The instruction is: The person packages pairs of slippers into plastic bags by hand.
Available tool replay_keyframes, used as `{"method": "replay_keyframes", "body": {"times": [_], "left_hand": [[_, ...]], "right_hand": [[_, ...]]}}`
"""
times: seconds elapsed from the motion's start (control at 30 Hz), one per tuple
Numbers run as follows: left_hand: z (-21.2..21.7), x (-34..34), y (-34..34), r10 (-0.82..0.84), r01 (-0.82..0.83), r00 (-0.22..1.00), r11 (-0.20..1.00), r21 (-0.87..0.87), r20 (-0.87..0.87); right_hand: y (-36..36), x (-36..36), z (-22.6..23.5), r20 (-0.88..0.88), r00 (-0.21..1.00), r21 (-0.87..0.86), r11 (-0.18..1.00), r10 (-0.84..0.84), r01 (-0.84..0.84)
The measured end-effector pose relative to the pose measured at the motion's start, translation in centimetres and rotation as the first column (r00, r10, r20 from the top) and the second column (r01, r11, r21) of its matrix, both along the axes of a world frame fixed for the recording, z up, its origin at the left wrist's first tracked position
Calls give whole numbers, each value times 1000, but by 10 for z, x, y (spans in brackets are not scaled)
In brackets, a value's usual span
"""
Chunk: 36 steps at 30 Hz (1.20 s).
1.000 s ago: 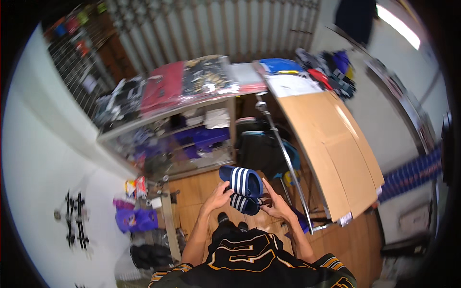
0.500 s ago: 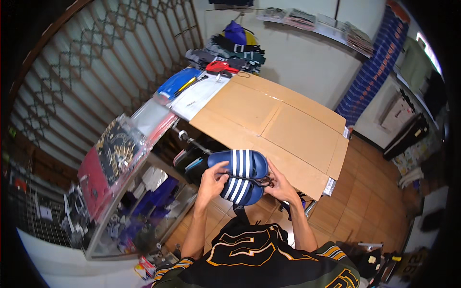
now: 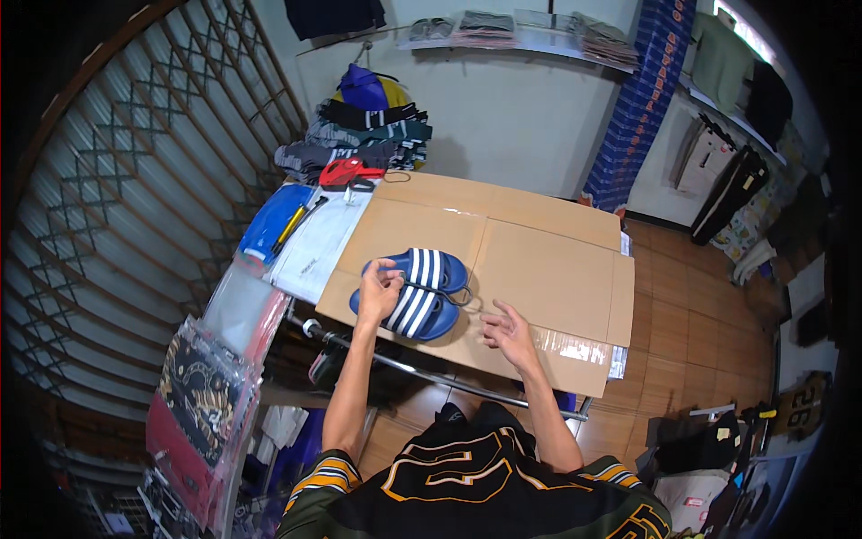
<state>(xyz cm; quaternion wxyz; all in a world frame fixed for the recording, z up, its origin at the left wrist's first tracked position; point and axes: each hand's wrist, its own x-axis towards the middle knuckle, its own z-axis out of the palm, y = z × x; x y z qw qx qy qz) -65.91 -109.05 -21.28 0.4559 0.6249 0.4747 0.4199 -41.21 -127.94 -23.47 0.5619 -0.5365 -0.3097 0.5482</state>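
Observation:
A pair of blue slide sandals (image 3: 440, 318) with white stripes lies side by side over the near left part of the cardboard sheet (image 3: 548, 278). My left hand (image 3: 379, 292) is closed on the sandals at their left ends, thumb and fingers around the inner edges where the two meet. A thin dark loop (image 3: 465, 297) sticks out between them on the right. Apart from the sandals, my right hand (image 3: 510, 337) hovers over the cardboard's near edge, holding nothing, its fingers loosely bent and spread.
A red tool (image 3: 348, 172), a yellow cutter knife (image 3: 289, 226) and a blue packet (image 3: 272, 220) lie left of the cardboard. Folded clothes (image 3: 359, 135) are piled behind. A metal rail (image 3: 422, 370) runs below the near edge. Bagged garments (image 3: 202, 386) stand at left.
The sandals have moved forward and left, from in front of the table onto the cardboard. My right hand has let go of them and drawn away. The view has shifted too.

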Motion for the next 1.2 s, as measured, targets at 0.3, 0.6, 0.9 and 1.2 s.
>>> {"method": "replay_keyframes", "body": {"times": [0.3,0.6,0.9,1.2], "left_hand": [[-15,38,100,7,4,989,997,73,-148],[-44,46,107,33,-32,998,999,20,-56],[-31,48,91,100,-100,995,995,22,-16],[9,-27,48,328,-325,944,943,72,-35]], "right_hand": [[-9,35,-23,-78,991,-68,993,-106,100],[4,44,-26,-96,992,-64,994,78,-84],[15,46,-10,-56,980,-130,972,189,-195],[52,13,-11,376,926,41,999,-39,25]]}}
